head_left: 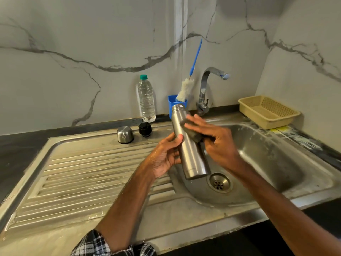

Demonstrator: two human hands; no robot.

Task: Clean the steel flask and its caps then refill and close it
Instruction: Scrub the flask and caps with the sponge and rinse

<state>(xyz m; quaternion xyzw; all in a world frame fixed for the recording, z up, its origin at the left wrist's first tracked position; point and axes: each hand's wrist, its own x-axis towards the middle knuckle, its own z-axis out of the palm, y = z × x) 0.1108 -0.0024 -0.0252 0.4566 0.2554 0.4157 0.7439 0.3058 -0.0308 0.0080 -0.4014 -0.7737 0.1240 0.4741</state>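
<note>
Head view: my left hand (166, 156) wraps the steel flask (190, 154) mid-body, tilted over the sink basin (267, 154), open mouth toward twelve o'clock. My right hand (217, 145) presses a dark scrub pad (193, 133) flat on its smooth, wet wall. I should hold firm and turn it between strokes. At ten o'clock wait the domed steel cap (125, 134) and the black inner cap (145, 129).

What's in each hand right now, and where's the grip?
Left hand grips the steel flask round its middle, mouth up and uncapped. Right hand presses a dark scrub pad flat against the flask's upper side.
</note>
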